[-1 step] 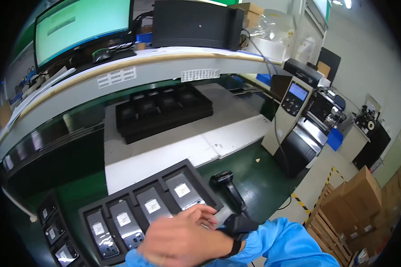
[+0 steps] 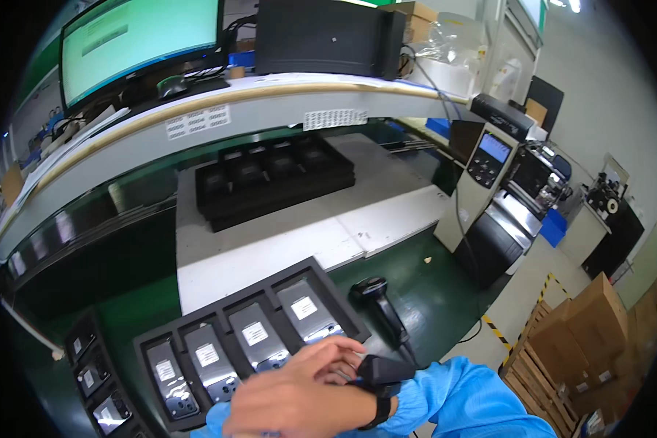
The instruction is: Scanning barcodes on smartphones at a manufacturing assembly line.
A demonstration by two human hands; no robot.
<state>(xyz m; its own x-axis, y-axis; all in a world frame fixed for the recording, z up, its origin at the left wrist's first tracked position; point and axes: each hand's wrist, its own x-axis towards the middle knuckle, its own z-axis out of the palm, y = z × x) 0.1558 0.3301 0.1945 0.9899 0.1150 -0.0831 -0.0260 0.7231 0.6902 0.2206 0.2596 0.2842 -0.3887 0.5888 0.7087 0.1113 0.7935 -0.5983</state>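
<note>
My two hands overlap above the near edge of a black foam tray (image 2: 223, 315). My right hand (image 2: 299, 403) reaches in from the lower right and lies across my left hand, near the left blue sleeve; its fingertips are smeared and hidden. Beyond it, my left hand (image 2: 337, 355) shows only its loosely bent fingers, apart, with nothing seen in them. A black strap and a dark wrist device (image 2: 385, 372) sit at my right wrist. Several smartphones lie in the tray, each with a white label, among them a phone (image 2: 306, 310) nearest my fingers and a phone (image 2: 174, 387) at the left.
Right of the tray lies a black handheld scanner (image 2: 383, 306). Another tray (image 2: 95, 343) of phones stands at the far left. Stacked black trays (image 2: 277, 186) rest on a grey-white board (image 2: 270, 270). A label printer (image 2: 489, 197) stands at right; a monitor (image 2: 139, 51) is on the shelf.
The view has shifted slightly. My overlapping hands sit a little lower against the tray, uncovering more of the phones behind them. The phones keep their places.
</note>
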